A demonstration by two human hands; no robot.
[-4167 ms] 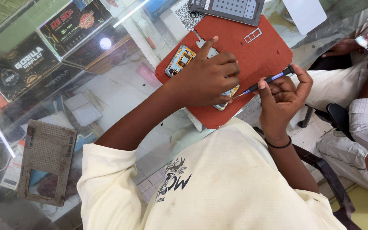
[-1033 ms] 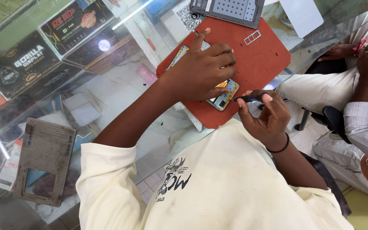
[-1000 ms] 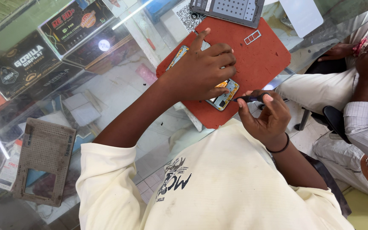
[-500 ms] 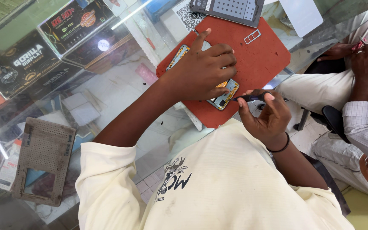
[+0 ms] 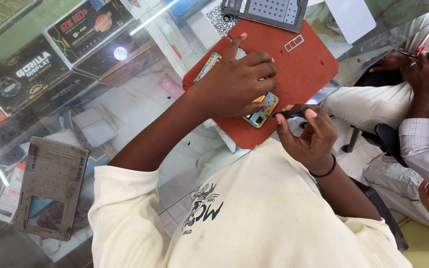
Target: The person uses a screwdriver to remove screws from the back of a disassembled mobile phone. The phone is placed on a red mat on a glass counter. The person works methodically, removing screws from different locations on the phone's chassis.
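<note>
Head view: the opened phone [image 5: 260, 113] lies on the red mat [image 5: 304, 64] on the glass counter [image 5: 140, 114]. My left hand [image 5: 237, 82] presses flat over it, fingers spread. My right hand [image 5: 306, 134] pinches a dark screwdriver [image 5: 289, 113], tip at the phone's corner. Another person's hands [image 5: 420, 64] work nearby.

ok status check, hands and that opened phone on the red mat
Left hand pressed flat on the opened phone. Right hand pinching a small dark screwdriver, tip at the phone's lower corner. Red mat underneath, nothing blocking.
</note>
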